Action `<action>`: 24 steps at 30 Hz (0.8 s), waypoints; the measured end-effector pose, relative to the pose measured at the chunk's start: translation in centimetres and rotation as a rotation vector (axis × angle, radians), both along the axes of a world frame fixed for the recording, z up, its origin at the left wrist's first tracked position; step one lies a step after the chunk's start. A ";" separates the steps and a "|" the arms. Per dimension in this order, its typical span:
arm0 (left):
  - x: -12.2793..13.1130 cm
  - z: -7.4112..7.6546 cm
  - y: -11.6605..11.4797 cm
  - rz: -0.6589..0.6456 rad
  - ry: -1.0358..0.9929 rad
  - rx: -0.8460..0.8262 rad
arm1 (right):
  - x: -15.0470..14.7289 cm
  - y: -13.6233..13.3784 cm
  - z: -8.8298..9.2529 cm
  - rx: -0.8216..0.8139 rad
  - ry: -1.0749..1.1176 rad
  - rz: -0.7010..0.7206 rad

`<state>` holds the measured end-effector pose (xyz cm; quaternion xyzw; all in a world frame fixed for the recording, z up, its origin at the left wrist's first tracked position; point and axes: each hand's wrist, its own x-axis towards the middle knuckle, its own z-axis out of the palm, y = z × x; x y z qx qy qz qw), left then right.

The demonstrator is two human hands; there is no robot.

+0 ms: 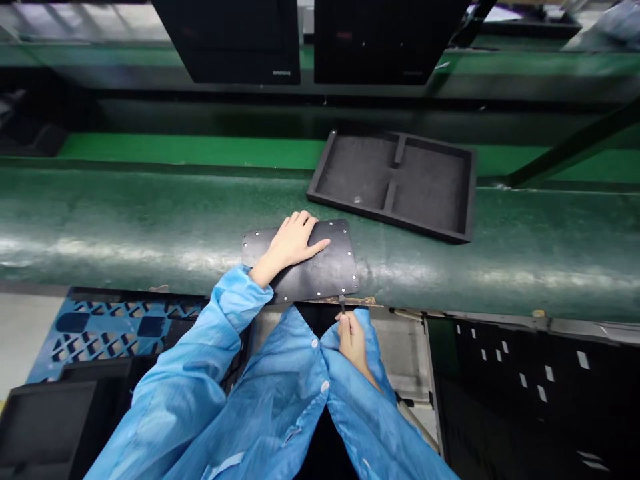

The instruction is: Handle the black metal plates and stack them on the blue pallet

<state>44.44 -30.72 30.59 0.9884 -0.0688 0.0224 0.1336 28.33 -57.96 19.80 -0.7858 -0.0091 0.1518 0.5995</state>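
Left hand (293,241) lies flat, palm down, on a dark plate (305,263) — fingers spread loosely over its upper left part, pressing on it, not gripping. The plate rests at the near edge of the green worktop (125,227), roughly mid-width; small bright screws dot its rim.

Right hand (353,337) sits just below the worktop's near edge, fingers closed narrowly around a thin dark tool (343,305). The tool's tip points up at the plate's near right corner; whether it touches a screw there I cannot tell.

A black tray (395,183) with two compartments lies further back and to the right on the worktop, well apart from the plate, overhanging the far edge slightly. Both sleeves are light blue.

Beyond the worktop — two dark panels (235,40) stand upright at the top. Below the near edge on the left, a blue pallet (100,327); on the right, a black perforated sheet (540,380).
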 end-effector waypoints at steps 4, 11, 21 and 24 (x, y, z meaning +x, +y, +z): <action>0.1 -0.2 0.1 -0.007 -0.019 0.011 | 0.1 -0.2 0.9 -0.032 0.015 0.019; 0.0 -0.4 0.2 -0.008 -0.021 0.013 | 0.3 -0.4 1.7 -0.021 0.039 0.051; 0.0 -0.4 0.2 -0.009 -0.039 0.001 | -0.5 1.2 0.3 0.122 0.082 -0.001; -0.1 -0.3 0.2 -0.008 -0.044 -0.010 | -0.4 2.0 0.1 0.159 0.112 -0.003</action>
